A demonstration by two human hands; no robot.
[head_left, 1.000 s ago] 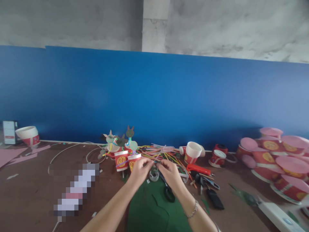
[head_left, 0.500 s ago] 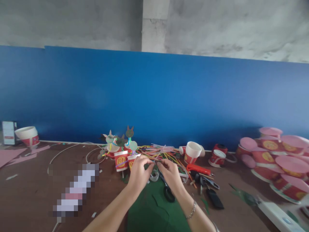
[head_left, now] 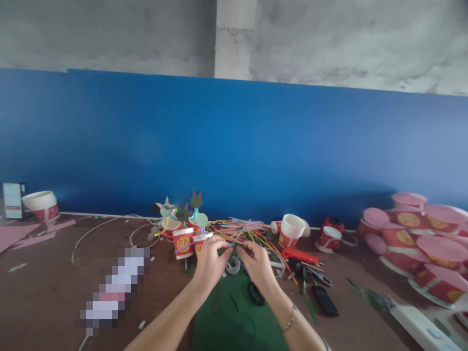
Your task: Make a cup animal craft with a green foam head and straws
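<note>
My left hand (head_left: 212, 257) and my right hand (head_left: 255, 258) meet in the middle of the view, both closed in a pinch with the fingertips almost touching. Whatever lies between the fingers is too small to make out. Below them is a dark green sheet (head_left: 237, 312) on the table. Under my hands lie a roll of clear tape (head_left: 233, 265) and black-handled scissors (head_left: 256, 294), partly hidden by my right hand. Just left of my left hand stand red paper cups (head_left: 183, 243) bearing drinking straws and paper animal heads (head_left: 196, 201).
Behind my hands is a heap of coloured straws (head_left: 243, 225). To the right are a white-rimmed cup (head_left: 292, 229), a red-handled tool (head_left: 302, 255), keys with a black fob (head_left: 325, 300) and stacked pink-topped cups (head_left: 438, 248). A power strip (head_left: 420, 324) lies front right; pink paper (head_left: 16, 236) lies left.
My fingertips have shifted slightly and drawn closer together. The scissors' blades are now more covered by my right hand. Everything else stays in place.
</note>
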